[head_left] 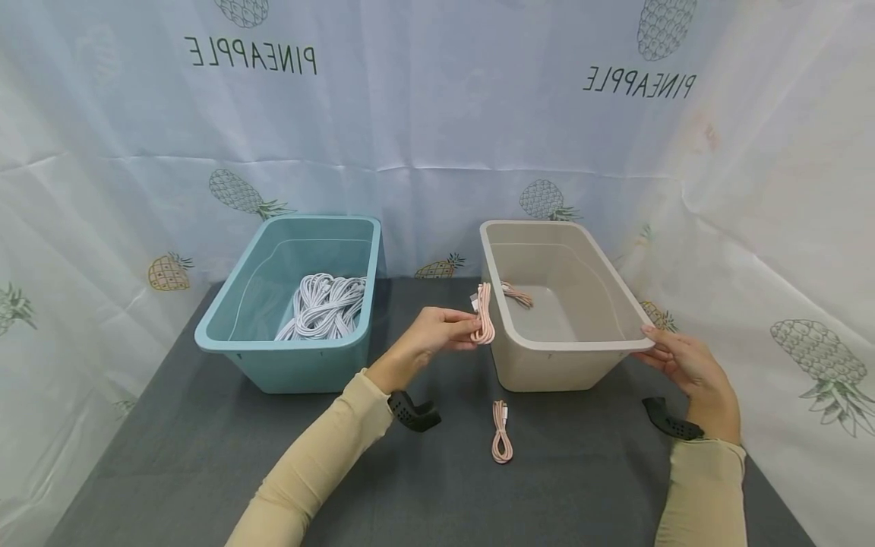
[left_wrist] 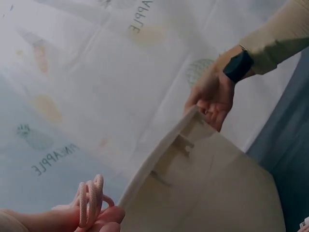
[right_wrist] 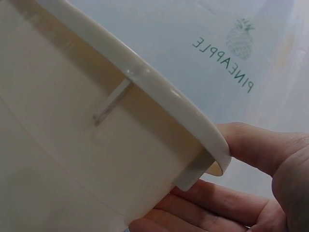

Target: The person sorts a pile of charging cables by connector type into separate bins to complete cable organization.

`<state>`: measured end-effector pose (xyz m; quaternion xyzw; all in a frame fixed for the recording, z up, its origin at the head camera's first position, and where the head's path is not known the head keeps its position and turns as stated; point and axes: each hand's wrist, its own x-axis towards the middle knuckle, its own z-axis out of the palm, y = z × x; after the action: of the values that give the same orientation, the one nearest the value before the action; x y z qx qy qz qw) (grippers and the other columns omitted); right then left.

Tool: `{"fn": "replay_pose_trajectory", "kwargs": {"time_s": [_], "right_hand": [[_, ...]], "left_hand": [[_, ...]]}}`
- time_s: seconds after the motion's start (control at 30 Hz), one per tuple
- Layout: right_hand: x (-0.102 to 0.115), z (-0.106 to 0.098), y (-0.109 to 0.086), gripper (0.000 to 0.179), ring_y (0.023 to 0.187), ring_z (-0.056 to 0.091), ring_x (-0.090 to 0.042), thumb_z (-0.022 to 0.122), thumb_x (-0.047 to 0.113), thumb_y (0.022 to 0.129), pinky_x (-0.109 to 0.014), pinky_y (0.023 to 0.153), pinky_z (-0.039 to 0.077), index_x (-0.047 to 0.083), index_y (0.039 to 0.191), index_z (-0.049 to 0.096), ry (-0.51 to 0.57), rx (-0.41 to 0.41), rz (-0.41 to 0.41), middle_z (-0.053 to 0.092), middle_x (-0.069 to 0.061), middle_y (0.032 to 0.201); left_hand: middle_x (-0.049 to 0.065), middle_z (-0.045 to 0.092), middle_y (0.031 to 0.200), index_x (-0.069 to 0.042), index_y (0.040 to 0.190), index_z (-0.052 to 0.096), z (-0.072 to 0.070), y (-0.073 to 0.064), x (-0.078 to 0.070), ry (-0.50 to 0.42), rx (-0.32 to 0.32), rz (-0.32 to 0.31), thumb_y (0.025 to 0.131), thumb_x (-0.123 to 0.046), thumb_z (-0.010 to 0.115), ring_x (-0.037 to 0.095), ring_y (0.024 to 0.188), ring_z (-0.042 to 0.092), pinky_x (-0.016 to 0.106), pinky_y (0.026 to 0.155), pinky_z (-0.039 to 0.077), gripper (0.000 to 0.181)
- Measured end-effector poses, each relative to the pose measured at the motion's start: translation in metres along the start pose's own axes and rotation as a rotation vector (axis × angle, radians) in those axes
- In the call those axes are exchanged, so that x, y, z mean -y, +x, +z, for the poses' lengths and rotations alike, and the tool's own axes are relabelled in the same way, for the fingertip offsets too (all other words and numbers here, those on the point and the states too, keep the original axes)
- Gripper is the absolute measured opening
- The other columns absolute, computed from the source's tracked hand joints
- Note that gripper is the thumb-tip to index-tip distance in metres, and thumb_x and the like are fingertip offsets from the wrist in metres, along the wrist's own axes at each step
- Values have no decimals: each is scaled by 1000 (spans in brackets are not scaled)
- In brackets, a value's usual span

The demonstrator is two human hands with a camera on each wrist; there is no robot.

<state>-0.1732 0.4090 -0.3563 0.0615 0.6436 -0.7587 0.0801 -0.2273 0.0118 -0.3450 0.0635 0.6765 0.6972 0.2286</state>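
Note:
A coiled pink charging cable (head_left: 484,315) is pinched in my left hand (head_left: 437,334), just outside the left rim of the beige bin (head_left: 540,368). In the left wrist view its loops (left_wrist: 90,203) stand up from the fingertips. My right hand (head_left: 687,361) grips the bin's near right corner. The right wrist view shows the thumb on top of the rim (right_wrist: 145,77) and the fingers (right_wrist: 212,205) under it. Inside the bin lies pink cable (head_left: 519,295), partly hidden by the bin's wall. Another coiled pink cable (head_left: 502,433) lies on the table in front of the bin.
To the left stands a blue bin (head_left: 287,346) holding a heap of white cables (head_left: 326,304). Both bins are on a dark grey table (head_left: 437,494). A white curtain (head_left: 437,114) with pineapple prints hangs behind and at the sides.

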Motion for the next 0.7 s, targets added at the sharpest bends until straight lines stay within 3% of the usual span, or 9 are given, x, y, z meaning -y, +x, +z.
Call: {"fn": "replay_pose_trajectory", "kwargs": {"time_s": [0.13, 0.4, 0.57, 0.7], "right_hand": [[0, 0, 0, 27, 80, 73, -6, 53, 11, 98, -22, 73, 61, 16, 87, 77, 4, 0, -2, 70, 12, 91], [-1, -2, 0, 25, 83, 72, -4, 53, 14, 99, -22, 76, 60, 19, 90, 76, -34, 14, -6, 67, 15, 94], [0, 0, -1, 25, 82, 72, -4, 54, 13, 98, -22, 75, 60, 18, 88, 77, -21, 5, -6, 69, 14, 93], [0, 1, 0, 26, 81, 73, -6, 54, 11, 98, -22, 75, 61, 15, 86, 77, -2, 6, -11, 71, 12, 91]], "left_hand": [[9, 73, 93, 5, 116, 67, 4, 6, -8, -5, -2, 14, 90, -7, 66, 7, 70, 68, 30, 80, 61, 29], [24, 69, 115, 5, 117, 66, 13, 28, -21, -25, -14, 32, 91, -8, 66, 5, 67, 68, 32, 86, 60, 30], [21, 69, 117, 1, 116, 68, 16, 43, -28, -7, -37, 16, 91, -13, 67, 5, 69, 68, 39, 97, 55, 29], [21, 69, 116, 1, 115, 69, 19, 54, -34, -9, -56, 8, 90, -15, 68, 5, 68, 68, 37, 95, 56, 30]]}}
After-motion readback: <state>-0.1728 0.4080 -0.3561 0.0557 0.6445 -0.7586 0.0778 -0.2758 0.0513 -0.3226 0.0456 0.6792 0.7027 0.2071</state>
